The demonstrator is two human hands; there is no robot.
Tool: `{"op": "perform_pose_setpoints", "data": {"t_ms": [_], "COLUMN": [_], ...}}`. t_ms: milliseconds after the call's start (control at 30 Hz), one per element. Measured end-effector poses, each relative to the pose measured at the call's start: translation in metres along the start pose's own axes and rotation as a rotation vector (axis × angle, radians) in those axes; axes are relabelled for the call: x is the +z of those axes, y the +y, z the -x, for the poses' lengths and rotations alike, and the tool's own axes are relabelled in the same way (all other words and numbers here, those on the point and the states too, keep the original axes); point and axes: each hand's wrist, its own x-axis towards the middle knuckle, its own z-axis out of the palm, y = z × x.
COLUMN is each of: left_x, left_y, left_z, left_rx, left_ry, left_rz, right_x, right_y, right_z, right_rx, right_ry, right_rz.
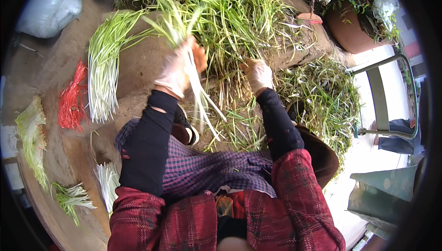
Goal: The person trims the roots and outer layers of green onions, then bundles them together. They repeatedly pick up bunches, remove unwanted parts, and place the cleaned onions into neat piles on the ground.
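A bunch of long greens with white stems [197, 88], which look like garlic shoots, is gripped in my gloved left hand [178, 64]. The leafy tops fan out above the fist, and the white ends hang below it, blurred. My right hand [258, 74], also gloved, is at the lower edge of a large heap of the same greens [224, 16]. Its fingers are curled against the roots and dry stalks there; whether they pinch a stalk is hard to tell. To the left lies a neat row of sorted shoots [103, 75], white ends towards me.
Red ties [72, 99] lie left of the sorted row. Smaller bundles [74, 197] are further left. Trimmed waste [321, 95] is heaped at right, beside a metal-framed cart [378, 92]. A broom [309, 17], a planter [352, 26] and a full plastic bag [51, 6] stand behind.
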Motion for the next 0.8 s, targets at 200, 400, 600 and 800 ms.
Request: {"op": "perform_pose_setpoints", "data": {"t_ms": [200, 400, 600, 800], "left_x": [-0.003, 0.001, -0.010, -0.008], "left_y": [-0.063, -0.089, -0.102, -0.078], "left_z": [-0.028, -0.008, 0.018, 0.021], "left_rx": [-0.228, -0.424, -0.476, -0.299], "left_ry": [0.228, 0.062, -0.153, -0.089], "left_rz": [-0.049, -0.487, -0.563, -0.411], "right_x": [0.002, -0.064, -0.071, -0.041], "right_y": [-0.029, -0.084, -0.087, -0.078], "right_z": [-0.002, 0.105, 0.124, 0.127], "right_rx": [0.110, 0.280, 0.538, 0.653], "right_ry": [-0.116, -0.372, -0.702, -0.497], "right_rz": [-0.181, -0.612, -1.363, -1.756]}}
